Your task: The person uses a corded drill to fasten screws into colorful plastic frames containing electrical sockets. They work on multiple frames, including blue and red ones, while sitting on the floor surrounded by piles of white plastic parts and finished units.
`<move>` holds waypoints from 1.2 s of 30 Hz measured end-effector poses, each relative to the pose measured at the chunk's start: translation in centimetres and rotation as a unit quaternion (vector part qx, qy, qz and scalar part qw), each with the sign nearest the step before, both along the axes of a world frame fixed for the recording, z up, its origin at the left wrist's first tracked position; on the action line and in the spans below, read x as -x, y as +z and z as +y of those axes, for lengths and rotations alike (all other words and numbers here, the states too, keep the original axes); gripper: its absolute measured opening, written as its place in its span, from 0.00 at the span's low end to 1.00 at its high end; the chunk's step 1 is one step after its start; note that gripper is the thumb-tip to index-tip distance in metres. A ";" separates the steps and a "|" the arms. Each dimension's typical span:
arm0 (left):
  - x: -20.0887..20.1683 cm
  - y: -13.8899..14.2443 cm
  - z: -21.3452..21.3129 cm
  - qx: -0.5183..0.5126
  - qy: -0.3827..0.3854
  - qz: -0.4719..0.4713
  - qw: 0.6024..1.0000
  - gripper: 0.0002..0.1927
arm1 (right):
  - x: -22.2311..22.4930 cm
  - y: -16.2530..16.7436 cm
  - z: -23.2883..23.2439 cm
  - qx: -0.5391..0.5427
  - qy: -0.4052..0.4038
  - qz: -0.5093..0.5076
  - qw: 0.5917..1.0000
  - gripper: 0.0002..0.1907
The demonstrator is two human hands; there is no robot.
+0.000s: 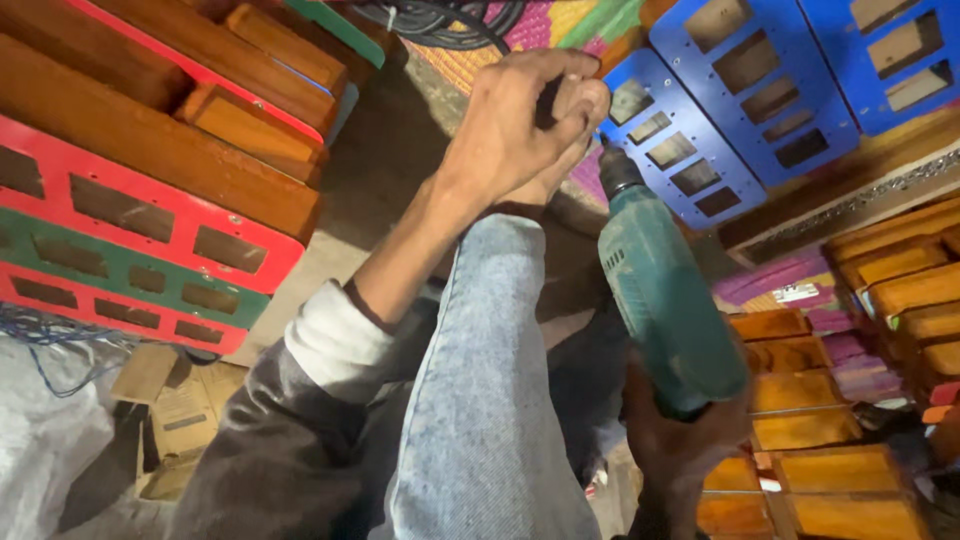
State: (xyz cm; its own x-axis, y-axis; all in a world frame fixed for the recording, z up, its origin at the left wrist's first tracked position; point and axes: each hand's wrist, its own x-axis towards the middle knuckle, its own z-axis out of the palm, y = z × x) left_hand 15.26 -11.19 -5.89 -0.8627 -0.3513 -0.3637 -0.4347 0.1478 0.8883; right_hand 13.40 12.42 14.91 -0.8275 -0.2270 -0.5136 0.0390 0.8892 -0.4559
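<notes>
My left hand (510, 120) reaches forward over my jeans-clad knee (480, 330). Its fingers are closed around a small dark piece (547, 100), pressed against the toes of a bare foot (585, 105); most of the piece is hidden. My right hand (680, 440), low and in shadow, grips the handle of a green power drill (665, 300). The drill points up and away, and its dark chuck (618, 170) sits just right of my left hand's fingers.
Red and green wooden frames with rectangular cut-outs (140, 230) lie at left. Blue cut-out panels (700, 130) are at upper right, and stacked brown wooden pieces (820, 420) at right. A cardboard box (180, 410) and blue wires (50, 335) are lower left, and a black cable (430, 20) runs along the top.
</notes>
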 end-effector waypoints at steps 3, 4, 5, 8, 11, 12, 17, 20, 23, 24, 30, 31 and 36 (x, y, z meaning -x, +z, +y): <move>0.0 -0.3 -0.3 -0.008 -0.013 -0.021 1.000 0.17 | 0.3 -0.2 0.3 -0.014 0.028 0.018 0.999 0.33; 0.0 -0.4 -0.4 -0.016 -0.015 -0.023 0.999 0.18 | 0.4 -0.2 0.4 -0.027 0.057 0.036 0.997 0.34; 0.0 -0.4 -0.4 -0.025 -0.018 -0.026 0.999 0.18 | 0.4 -0.3 0.4 -0.025 0.061 0.042 0.997 0.34; 0.1 -0.5 -0.5 -0.035 -0.017 -0.031 0.999 0.19 | 0.3 -0.3 0.0 -0.032 0.038 0.033 0.998 0.33; 0.0 -0.7 -0.4 -0.032 -0.009 -0.033 0.999 0.18 | 0.3 -0.1 -0.7 -0.047 -0.028 -0.010 0.998 0.34; -0.1 -0.8 -0.4 -0.032 -0.005 -0.036 0.999 0.18 | 0.3 0.1 -1.0 -0.043 -0.026 -0.013 0.999 0.34; -0.3 -0.9 -0.4 -0.035 0.000 -0.032 0.999 0.17 | -0.1 0.6 -2.5 -0.065 -0.067 -0.029 0.995 0.34; -0.3 -0.6 -0.5 -0.041 0.002 -0.041 0.998 0.17 | -0.1 0.7 -3.1 -0.049 0.069 0.045 0.995 0.30; -0.2 -0.3 -0.8 -0.047 0.011 -0.038 0.998 0.17 | 0.0 1.0 -3.4 -0.034 0.027 0.018 0.999 0.29; -0.2 -0.2 -0.8 -0.050 0.015 -0.038 0.998 0.17 | 0.1 1.0 -3.5 -0.028 0.022 0.016 0.999 0.29; -0.4 0.0 -1.4 -0.061 0.006 -0.028 0.998 0.19 | 0.0 1.0 -3.9 -0.046 -0.084 -0.045 0.994 0.33; -0.4 0.0 -1.4 -0.061 0.007 -0.023 0.998 0.19 | 0.0 1.0 -4.0 -0.056 -0.161 -0.096 0.981 0.33; -0.6 -0.1 -1.4 -0.063 0.002 -0.016 0.998 0.20 | -0.2 0.8 -3.6 -0.074 -0.017 -0.004 0.997 0.35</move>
